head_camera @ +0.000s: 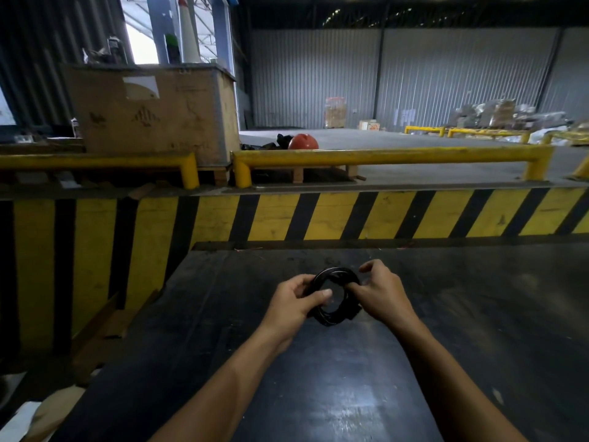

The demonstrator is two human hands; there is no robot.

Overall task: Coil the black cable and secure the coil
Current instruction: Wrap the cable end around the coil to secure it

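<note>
Left side of black cable [334, 296] coil behind left hand [294, 303], right side under right hand [381, 290], cable ends untraceable

Dim interior; daylight from upper-left opening [140, 33]; glare on tabletop [344, 406]; wide-angle bending edges.

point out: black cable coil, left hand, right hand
black cable coil [331, 272]: head view, top arc of the loop.
left hand [291, 303]: head view, back of the hand.
right hand [384, 290]: head view, back of the hand.

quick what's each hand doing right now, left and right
Left hand: closed on the left side of the black cable coil.
Right hand: closed on the coil's right side, pinching it.
</note>
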